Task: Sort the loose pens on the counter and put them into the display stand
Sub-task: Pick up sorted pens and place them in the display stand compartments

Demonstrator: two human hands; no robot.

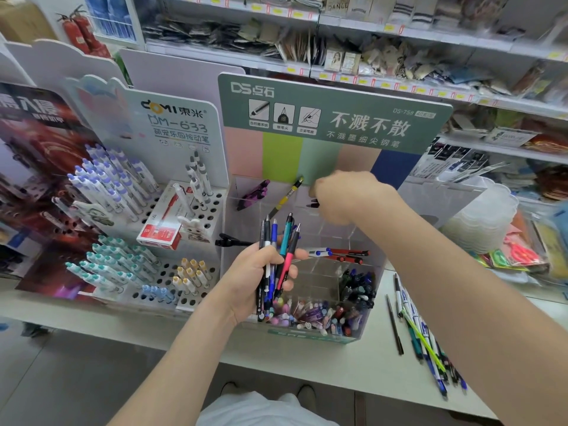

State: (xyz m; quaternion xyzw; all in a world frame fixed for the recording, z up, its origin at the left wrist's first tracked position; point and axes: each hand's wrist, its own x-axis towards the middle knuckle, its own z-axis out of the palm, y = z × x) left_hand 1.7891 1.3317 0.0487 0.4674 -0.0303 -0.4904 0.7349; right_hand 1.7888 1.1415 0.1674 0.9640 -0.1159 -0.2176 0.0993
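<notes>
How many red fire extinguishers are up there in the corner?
2. Both fire extinguishers stand side by side at the top left, behind the white display boards: one on the left, one on the right. Their bottoms are hidden.

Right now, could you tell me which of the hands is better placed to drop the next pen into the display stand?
The right hand: it is already reaching into the display stand, while the left hand is full, gripping the bundle of pens.

One head-worn camera looks forward and steeply down, close over the near counter (pixel 353 361), facing the far shelves (pixel 399 35).
</notes>
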